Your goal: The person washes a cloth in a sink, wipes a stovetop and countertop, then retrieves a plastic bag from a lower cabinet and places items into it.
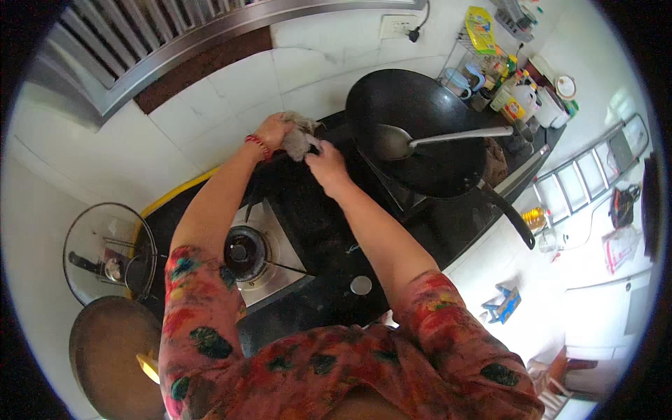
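Over the back of the black gas stove, my left hand grips a crumpled grey-brown cloth. My right hand is closed on the lower right edge of the same cloth, close beside the left; a small dark thing at its fingertips cannot be made out. A large black wok rests to the right of my hands, with a metal ladle lying in it. The left burner shows bare, without a pan, below my left forearm. A round silver knob is at the stove's front.
A glass lid and a round brown pan or board stand at the left. The wok's handle juts past the counter edge. Several bottles crowd the back right corner. A stepladder and a small blue stool are beyond the counter.
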Available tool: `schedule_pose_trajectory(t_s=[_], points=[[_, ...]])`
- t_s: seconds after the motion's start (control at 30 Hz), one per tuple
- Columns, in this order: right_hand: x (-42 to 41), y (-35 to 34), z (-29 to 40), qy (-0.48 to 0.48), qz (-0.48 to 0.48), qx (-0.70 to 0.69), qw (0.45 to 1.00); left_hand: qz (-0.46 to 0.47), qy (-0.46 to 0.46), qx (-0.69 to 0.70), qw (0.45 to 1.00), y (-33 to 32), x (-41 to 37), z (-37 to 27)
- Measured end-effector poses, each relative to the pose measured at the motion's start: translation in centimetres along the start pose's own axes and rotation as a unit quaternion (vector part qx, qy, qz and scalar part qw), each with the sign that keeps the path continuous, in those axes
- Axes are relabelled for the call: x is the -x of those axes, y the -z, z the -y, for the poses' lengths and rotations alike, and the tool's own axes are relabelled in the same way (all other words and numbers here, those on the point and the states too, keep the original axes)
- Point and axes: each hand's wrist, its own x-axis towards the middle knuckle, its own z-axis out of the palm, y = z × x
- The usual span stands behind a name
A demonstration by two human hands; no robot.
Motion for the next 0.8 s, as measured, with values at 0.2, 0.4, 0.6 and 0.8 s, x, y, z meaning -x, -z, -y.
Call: schedule_pose_trajectory(t_s=[0.2,0.4,0.6,0.8], points=[[2.2,-0.5,5.7,-0.119,0.208,-0.397,0.886,0.042,0.024,-0.074,0.996,-0.7,10.8,-7.9],[8.1,6.8,12.8,-0.036,0.256,-0.411,0.874,-0.02,-0.119,0.07,0.99,-6.7,20.2,-17.4],[14.2,23.0,13.7,0.09,0.235,-0.262,0.932,-0.012,-0.274,0.038,0.961,-19.7,22.2,-24.1],[14.2,37.3,7.6,0.03,0.265,-0.44,0.857,0.007,-0.31,0.168,0.936,-34.4,22.8,-26.1]])
